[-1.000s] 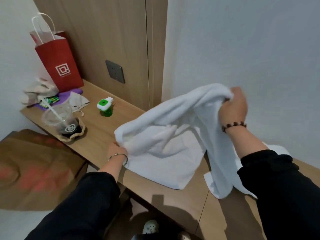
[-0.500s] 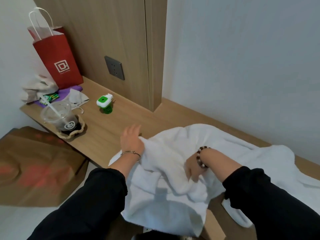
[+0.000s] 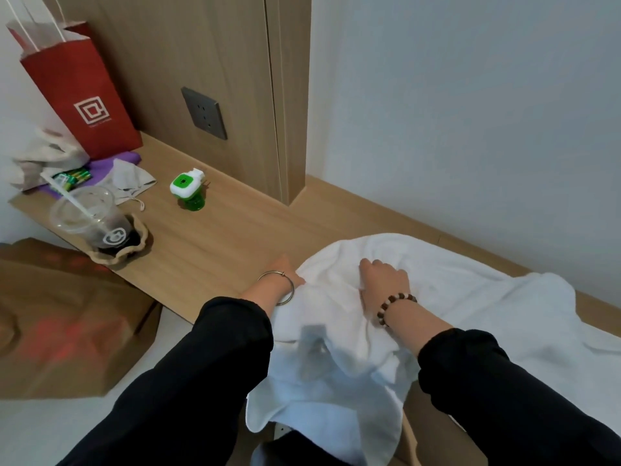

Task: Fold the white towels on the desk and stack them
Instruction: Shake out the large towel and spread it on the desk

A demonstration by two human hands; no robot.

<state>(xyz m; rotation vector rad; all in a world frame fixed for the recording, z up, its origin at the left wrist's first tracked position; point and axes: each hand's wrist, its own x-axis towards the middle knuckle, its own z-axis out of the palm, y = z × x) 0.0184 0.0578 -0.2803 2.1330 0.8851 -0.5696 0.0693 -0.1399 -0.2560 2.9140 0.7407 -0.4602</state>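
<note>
- White towel: terry, unfolded, bunched in heap at front edge of desk; near end hangs over edge.
- White cloth to right: flatter, rumpled, on desk; touches heap; sep. piece or same, cannot tell.

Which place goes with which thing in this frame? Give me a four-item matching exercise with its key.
Things:
1. red paper bag
2. plastic cup
3. green-and-white device
4. white towel

Places:
A. touched by the left hand and right hand, spilling over the desk's near edge
B. far left, at the back of the desk
C. in a brown holder at the desk's left front edge
D. alone on the desk, below the wall socket

Pairs: 1-B, 2-C, 3-D, 4-A
</note>
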